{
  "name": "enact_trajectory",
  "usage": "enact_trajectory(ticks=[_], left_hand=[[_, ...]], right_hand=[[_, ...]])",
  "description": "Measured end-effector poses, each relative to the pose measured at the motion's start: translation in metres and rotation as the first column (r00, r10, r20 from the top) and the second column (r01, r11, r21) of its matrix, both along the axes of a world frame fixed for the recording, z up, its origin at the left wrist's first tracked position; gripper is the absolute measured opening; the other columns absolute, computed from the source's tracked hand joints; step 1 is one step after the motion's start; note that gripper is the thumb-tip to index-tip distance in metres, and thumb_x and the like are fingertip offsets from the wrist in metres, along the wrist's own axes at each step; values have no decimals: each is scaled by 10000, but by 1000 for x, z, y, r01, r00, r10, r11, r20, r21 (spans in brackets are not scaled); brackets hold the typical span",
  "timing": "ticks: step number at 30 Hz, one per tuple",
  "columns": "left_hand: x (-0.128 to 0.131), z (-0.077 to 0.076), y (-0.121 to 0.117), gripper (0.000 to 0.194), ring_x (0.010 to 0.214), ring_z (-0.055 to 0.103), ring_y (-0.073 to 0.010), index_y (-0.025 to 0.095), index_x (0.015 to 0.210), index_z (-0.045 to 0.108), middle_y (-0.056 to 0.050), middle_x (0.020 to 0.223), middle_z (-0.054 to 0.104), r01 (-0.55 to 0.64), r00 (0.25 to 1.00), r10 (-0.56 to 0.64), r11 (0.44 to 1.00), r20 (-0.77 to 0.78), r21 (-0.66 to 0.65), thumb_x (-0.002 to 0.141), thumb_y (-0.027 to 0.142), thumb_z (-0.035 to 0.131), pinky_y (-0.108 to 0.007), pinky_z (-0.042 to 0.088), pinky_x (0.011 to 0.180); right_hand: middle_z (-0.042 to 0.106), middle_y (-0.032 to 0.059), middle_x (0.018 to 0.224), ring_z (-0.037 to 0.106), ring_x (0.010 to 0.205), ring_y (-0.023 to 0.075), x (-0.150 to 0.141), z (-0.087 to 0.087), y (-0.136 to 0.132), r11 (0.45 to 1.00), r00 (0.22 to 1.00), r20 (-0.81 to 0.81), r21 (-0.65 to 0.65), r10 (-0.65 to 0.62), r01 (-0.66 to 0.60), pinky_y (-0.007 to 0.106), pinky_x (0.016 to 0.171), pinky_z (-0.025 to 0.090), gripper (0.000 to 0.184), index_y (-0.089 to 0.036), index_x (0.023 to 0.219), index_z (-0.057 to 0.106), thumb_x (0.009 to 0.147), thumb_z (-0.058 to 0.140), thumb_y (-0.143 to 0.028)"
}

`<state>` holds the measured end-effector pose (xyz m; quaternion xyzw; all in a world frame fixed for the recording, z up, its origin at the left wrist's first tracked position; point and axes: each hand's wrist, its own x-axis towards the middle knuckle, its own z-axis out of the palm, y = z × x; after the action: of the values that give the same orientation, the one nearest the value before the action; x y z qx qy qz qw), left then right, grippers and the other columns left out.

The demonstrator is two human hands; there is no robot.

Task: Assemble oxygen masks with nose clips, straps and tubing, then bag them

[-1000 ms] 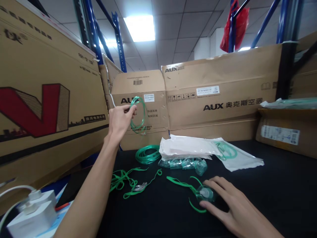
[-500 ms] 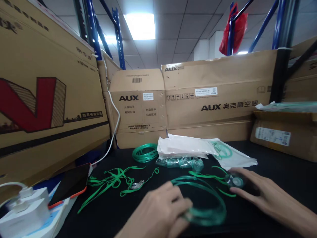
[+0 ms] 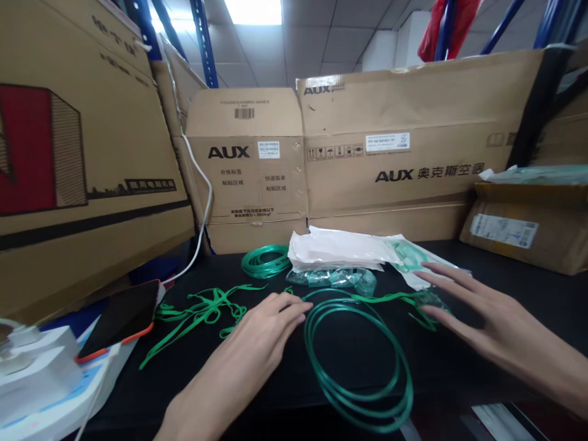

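Note:
A loose coil of green plastic tubing (image 3: 361, 361) lies on the black table between my hands. My left hand (image 3: 257, 346) is at the coil's left side with fingers stretched forward over the table. Its fingertips are close to the tubing's upper end; its thumb is hidden. Under and left of it lies a tangle of green elastic straps (image 3: 209, 309). My right hand (image 3: 487, 312) is spread, thumb and fingers apart, around the right side of a small clear green plastic piece (image 3: 429, 300), which looks like a mask and has a green strap attached. Contact there is unclear.
Behind lie white packets (image 3: 340, 248), clear-wrapped green pieces (image 3: 331, 278) and a second tubing coil (image 3: 265, 261). A phone (image 3: 119, 318) and a power strip with chargers (image 3: 41, 380) are at left. Cardboard panels (image 3: 257, 159) wall the back; an open carton (image 3: 528, 226) stands right.
My left hand has let go of the tubing coil and moved left; the coil now rests on the table. My right hand's fingers have spread wider. The camera view has tilted down.

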<state>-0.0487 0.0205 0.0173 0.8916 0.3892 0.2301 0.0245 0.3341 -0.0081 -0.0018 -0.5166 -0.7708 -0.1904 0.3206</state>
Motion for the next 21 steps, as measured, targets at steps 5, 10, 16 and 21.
enact_trajectory(ticks=[5,10,16,21], left_hand=[[9,0,19,591,1277,583,-250,262,1353,584,-65,1340,613,-54,980,63,997,-189,53,887,-64,422,-459,505,1089],[11,2,17,675,1234,631,-272,240,1304,603,-88,1369,612,-66,969,80,995,-233,69,773,-116,384,-485,545,1029],[-2,3,16,533,1254,617,-252,268,1226,618,-59,1319,630,21,990,-14,999,-137,47,852,-54,418,-428,556,1012],[-6,1,16,445,1294,552,-221,282,1157,597,-25,1243,623,85,990,-80,996,-118,39,924,-28,378,-475,424,1154]], right_hand=[[703,113,1129,697,990,234,-59,26,17,951,943,121,-67,309,-303,350,818,569,257,-199,1193,661,1064,441,-165],[690,78,963,635,910,232,-100,17,58,913,884,272,-264,381,-312,351,779,503,238,-175,944,678,991,488,-40],[652,94,912,597,864,253,-112,1,84,923,868,349,-284,353,-261,353,704,453,212,-154,884,649,1000,490,-77],[643,91,867,574,883,260,-119,5,82,930,880,339,-274,333,-247,365,747,445,197,-159,924,632,1036,471,-142]])
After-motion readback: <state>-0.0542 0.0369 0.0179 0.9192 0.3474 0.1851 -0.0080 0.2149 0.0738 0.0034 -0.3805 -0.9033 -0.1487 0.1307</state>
